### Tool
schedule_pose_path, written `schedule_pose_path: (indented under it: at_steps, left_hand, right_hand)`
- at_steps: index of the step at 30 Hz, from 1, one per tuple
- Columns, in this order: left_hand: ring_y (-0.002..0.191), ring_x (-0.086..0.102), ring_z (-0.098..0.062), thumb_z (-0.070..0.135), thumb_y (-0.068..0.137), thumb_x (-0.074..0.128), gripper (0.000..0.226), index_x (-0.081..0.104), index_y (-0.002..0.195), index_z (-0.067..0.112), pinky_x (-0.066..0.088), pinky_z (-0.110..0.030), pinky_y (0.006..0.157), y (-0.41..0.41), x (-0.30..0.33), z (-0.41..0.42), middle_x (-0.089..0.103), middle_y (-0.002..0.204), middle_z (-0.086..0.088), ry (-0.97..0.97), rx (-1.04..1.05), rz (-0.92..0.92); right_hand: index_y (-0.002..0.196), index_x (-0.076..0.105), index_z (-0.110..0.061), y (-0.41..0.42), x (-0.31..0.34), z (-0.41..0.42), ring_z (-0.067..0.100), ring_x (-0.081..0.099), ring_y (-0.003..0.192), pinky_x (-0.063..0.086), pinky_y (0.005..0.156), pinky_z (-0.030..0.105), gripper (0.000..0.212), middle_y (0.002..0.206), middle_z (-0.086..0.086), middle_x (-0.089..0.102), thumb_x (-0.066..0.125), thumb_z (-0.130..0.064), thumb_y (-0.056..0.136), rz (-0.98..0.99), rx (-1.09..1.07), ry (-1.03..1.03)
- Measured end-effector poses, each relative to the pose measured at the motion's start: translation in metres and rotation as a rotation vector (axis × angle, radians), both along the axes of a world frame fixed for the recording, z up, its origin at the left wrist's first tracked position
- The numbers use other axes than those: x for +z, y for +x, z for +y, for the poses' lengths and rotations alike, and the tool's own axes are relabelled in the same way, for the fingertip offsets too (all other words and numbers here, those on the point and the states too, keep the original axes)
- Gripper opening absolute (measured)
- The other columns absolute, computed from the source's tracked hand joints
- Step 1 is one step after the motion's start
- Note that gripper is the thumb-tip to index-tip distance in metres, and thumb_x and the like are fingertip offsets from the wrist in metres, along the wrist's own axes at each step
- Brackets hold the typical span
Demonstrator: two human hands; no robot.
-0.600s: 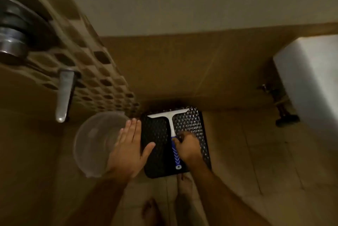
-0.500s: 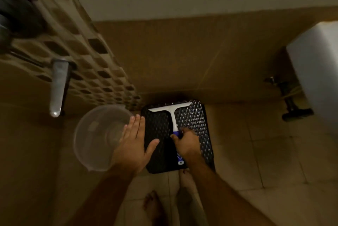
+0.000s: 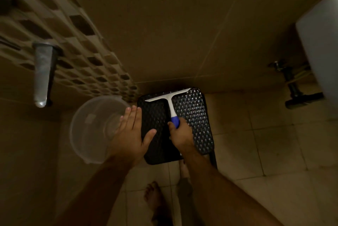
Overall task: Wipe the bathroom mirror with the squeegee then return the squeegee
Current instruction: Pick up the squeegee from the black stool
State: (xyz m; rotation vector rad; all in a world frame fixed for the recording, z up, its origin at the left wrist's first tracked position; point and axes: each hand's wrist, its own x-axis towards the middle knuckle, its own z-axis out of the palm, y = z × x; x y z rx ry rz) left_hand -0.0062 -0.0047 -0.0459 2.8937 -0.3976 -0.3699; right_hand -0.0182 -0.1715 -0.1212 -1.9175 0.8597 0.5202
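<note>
Head view: our right hand [image 3: 180, 132] has closed round the squeegee [image 3: 172, 106] handle, where moments ago only fingertips touched it; it lies on the black stool [image 3: 193, 114], pickup imminent. Left hand [image 3: 130, 130] hovers spread flat

Squeegee [image 3: 171, 101] handle hidden under right hand [image 3: 181, 133] — toilet [image 3: 318, 46] edge-cropped.

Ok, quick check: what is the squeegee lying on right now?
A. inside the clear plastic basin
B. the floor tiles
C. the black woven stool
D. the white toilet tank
C: the squeegee lies flat on the black woven stool, its blade toward the wall, with the right hand closed around its blue handle.
</note>
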Motion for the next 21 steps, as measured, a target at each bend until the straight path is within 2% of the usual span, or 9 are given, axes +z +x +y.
schedule_pose_path:
  at_steps: [2, 5, 6, 8, 13, 19, 21]
  left_hand:
    - [0.144, 0.000, -0.017, 0.067, 0.087, 0.013, 0.086, 0.015, 0.149, 0.007, 0.003, -0.035, 0.116, 0.000, 0.015, 0.001, 0.013, 0.156, -0.009, 0.004, -0.002, -0.009]
    - [0.144, -0.006, -0.015, 0.070, 0.089, 0.010, 0.085, 0.006, 0.150, 0.010, 0.001, -0.035, 0.117, 0.000, 0.049, 0.002, 0.004, 0.158, -0.007, 0.041, -0.015, -0.031]
    - [0.144, -0.007, -0.015, 0.070, 0.089, 0.010, 0.085, 0.005, 0.150, 0.011, 0.001, -0.035, 0.117, 0.001, 0.059, 0.003, 0.003, 0.158, -0.007, 0.043, -0.015, -0.042]
    - [0.144, -0.006, -0.015, 0.069, 0.089, 0.013, 0.085, 0.005, 0.150, 0.011, 0.001, -0.034, 0.117, -0.002, 0.089, 0.002, 0.004, 0.158, -0.007, 0.019, -0.017, -0.070]
    - [0.144, -0.004, -0.014, 0.063, 0.092, 0.024, 0.080, 0.008, 0.150, 0.010, 0.004, -0.035, 0.117, -0.012, 0.156, 0.002, 0.007, 0.157, -0.007, -0.046, -0.017, -0.174]
    - [0.144, -0.002, -0.015, 0.064, 0.091, 0.018, 0.080, 0.010, 0.150, 0.010, 0.008, -0.037, 0.118, -0.018, 0.211, 0.002, 0.009, 0.157, -0.008, -0.103, -0.029, -0.252]
    - [0.144, 0.000, -0.016, 0.064, 0.091, 0.015, 0.080, 0.010, 0.150, 0.010, 0.008, -0.038, 0.118, -0.010, 0.230, -0.006, 0.011, 0.157, -0.008, -0.121, -0.044, -0.299]
  right_hand:
    - [0.112, 0.053, -0.019, -0.003, 0.021, -0.001, 0.026, 0.067, 0.079, 0.059, 0.069, 0.039, 0.026, 0.094, 0.010, 0.066, 0.055, -0.039, 0.096, -0.046, -0.029, 0.040]
    - [0.104, 0.054, -0.022, -0.008, 0.065, -0.007, 0.015, 0.060, 0.073, 0.048, 0.063, 0.029, 0.023, 0.087, 0.002, 0.062, 0.055, -0.043, 0.095, -0.159, -0.038, 0.002]
    - [0.102, 0.055, -0.022, -0.007, 0.081, -0.009, 0.014, 0.060, 0.070, 0.047, 0.062, 0.029, 0.023, 0.085, 0.002, 0.062, 0.055, -0.043, 0.095, -0.187, -0.056, 0.022]
    - [0.100, 0.056, -0.020, -0.009, 0.119, -0.012, 0.016, 0.060, 0.070, 0.048, 0.063, 0.031, 0.023, 0.082, 0.002, 0.062, 0.056, -0.043, 0.094, -0.234, -0.101, 0.059]
    - [0.099, 0.060, -0.022, -0.017, 0.212, -0.020, 0.010, 0.056, 0.070, 0.038, 0.055, 0.022, 0.023, 0.083, -0.003, 0.061, 0.057, -0.043, 0.094, -0.354, -0.207, 0.086]
    - [0.092, 0.061, -0.028, -0.041, 0.314, -0.028, 0.002, 0.054, 0.059, 0.040, 0.048, 0.015, 0.017, 0.077, -0.006, 0.062, 0.058, -0.044, 0.092, -0.556, -0.321, 0.130]
    - [0.088, 0.060, -0.028, -0.048, 0.344, -0.034, 0.004, 0.053, 0.055, 0.042, 0.046, 0.016, 0.017, 0.073, -0.005, 0.062, 0.059, -0.045, 0.091, -0.638, -0.345, 0.123]
